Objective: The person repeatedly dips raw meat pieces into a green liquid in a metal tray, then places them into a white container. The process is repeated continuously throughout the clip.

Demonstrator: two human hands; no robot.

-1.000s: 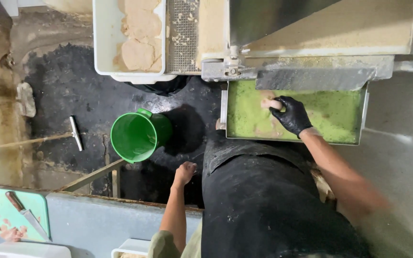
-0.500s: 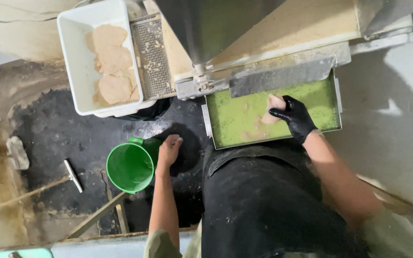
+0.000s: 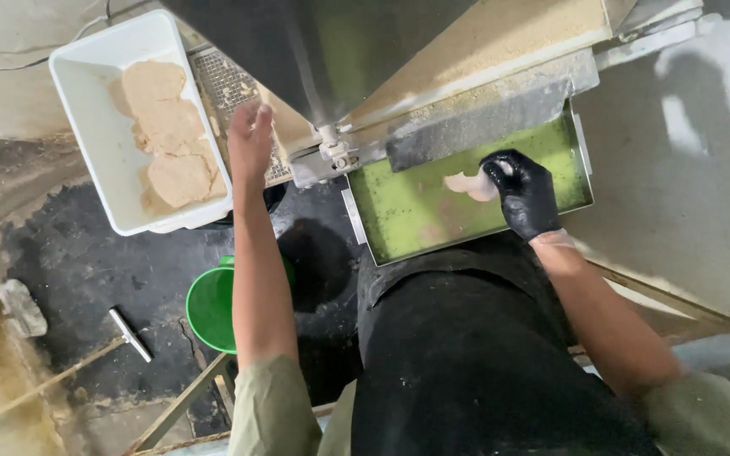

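Rims of the green tray [image 3: 416,215] box in the right hand [image 3: 524,192] at three o'clock; bare tray floor lies open toward nine o'clock of that hand. A grey metal machine [image 3: 340,51] overhangs the tray's twelve o'clock edge and is cut off at the top. The gloved right hand, fingers curled, has its grip closed on a pale meat piece [image 3: 469,183] lying on the tray. The bare left hand [image 3: 249,139] is raised near eleven o'clock with fingers loosely spread, its grip wide and holding nothing, just beside the white tub [image 3: 86,127] of breaded cutlets [image 3: 166,135]. A green bucket [image 3: 211,308] is half hidden under the left forearm.
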